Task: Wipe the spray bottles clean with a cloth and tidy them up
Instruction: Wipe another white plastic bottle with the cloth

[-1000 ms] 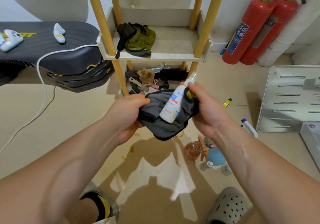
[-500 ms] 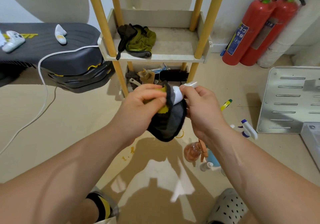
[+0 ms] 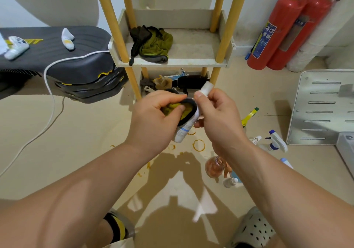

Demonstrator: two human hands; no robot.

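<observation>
White bottle [image 3: 184, 131] held over the floor [image 3: 76, 132], cloth [image 3: 188, 113] bunched round it.
Left hand [image 3: 155, 121] clamps the cloth on its body; right hand [image 3: 218, 117] pinches its top, just before the shelf [image 3: 182, 63].

Two hands [image 3: 151, 119] [image 3: 220, 117], one white spray bottle [image 3: 184, 131], one held cloth [image 3: 186, 111], one green cloth [image 3: 153, 44], two red fire extinguishers [image 3: 274, 31] [image 3: 308, 27], one amber bottle [image 3: 213, 166].
</observation>
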